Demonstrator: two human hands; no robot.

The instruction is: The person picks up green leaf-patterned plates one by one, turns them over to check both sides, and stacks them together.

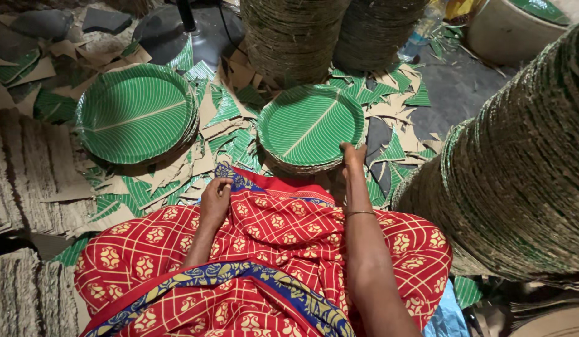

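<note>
A small stack of round green leaf-patterned paper plates lies on the floor just beyond my knees. My right hand reaches forward and grips the near right edge of that stack, a thin bangle on its wrist. Resting on the red patterned cloth over my lap is my left hand, fingers curled loosely on the fabric and holding nothing. A second stack of the same green plates sits further left, apart from both hands.
Tall columns of stacked plates stand at the right and at the back. Green and brown paper offcuts litter the floor. Piles of brown card sheets lie at the left. A dark fan base stands behind.
</note>
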